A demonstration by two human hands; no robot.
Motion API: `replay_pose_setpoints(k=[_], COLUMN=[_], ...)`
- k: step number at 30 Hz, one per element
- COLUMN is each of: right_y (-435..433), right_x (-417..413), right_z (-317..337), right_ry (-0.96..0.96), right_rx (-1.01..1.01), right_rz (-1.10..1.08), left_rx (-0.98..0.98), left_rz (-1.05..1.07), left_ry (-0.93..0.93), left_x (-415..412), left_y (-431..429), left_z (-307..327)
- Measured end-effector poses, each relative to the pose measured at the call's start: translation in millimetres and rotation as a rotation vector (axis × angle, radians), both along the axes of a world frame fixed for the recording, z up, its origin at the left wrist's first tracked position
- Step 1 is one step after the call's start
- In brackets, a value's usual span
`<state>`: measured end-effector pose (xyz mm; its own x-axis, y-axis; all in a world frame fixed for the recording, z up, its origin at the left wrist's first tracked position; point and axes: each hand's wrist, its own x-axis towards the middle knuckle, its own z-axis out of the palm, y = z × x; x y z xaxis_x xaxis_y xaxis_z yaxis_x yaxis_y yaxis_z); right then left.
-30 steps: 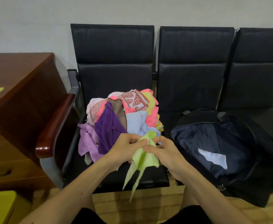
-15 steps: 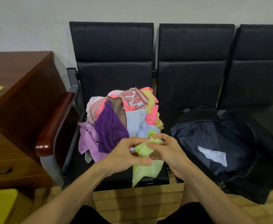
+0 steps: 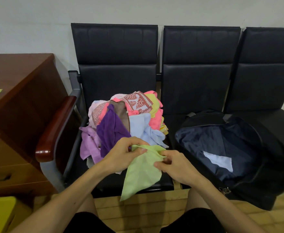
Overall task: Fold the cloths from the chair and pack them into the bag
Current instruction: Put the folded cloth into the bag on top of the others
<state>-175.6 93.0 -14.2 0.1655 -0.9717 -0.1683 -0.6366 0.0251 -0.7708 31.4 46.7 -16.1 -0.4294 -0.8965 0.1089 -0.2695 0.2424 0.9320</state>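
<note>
A light green cloth hangs at lower centre, pinched along its top edge by the left hand and right hand, in front of the cloth pile on the left chair, with the open bag at right holding a pale cloth

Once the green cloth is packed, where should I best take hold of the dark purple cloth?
Its raised top end, pinched from above: the dark purple cloth drapes forward over the lilac cloth, so lifting there should peel it free. The left hand, holding the green cloth, is nearer.
</note>
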Motion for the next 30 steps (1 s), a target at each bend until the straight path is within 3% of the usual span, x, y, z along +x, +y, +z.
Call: replay_pose_setpoints(k=[2, 4, 9, 14, 19, 22, 24, 28, 30], right_y=[0, -3, -4, -3, 1, 12, 20, 28, 28], right_x=[-8, -16, -21, -21, -25, -7, 6, 14, 14], right_z=[-2, 1, 14, 2, 2, -10, -14, -3, 5], right_ry=[0.15, 0.171, -0.228, -0.406, -0.896, -0.745, -0.72, -1.071, -1.135], right_rx=[-0.007, -0.074, -0.14, -0.098, 0.088, 0.213, 0.323, 0.458, 0.467], right_rz=[0.04, 0.03, 0.0, -0.066, -0.088, -0.015, 0.011, -0.074, -0.104], left_rx=[-0.012, -0.02, 0.006, 0.11, 0.231, 0.257, 0.197, -0.05, 0.002], left_rz=[-0.049, -0.065, 0.003, -0.061, -0.022, 0.034, 0.108, 0.325, 0.401], left_ry=[-0.073, -0.148, -0.244, -0.078, 0.273, 0.364, 0.321, -0.003, -0.043], left_x=[5, 10, 21, 22, 10, -10, -16, -5, -4], left_y=[-1, -3, -4, 3, 13, 12, 7, -5, -4], left_z=[2, 3, 2, 10, 19, 28, 30, 16, 8])
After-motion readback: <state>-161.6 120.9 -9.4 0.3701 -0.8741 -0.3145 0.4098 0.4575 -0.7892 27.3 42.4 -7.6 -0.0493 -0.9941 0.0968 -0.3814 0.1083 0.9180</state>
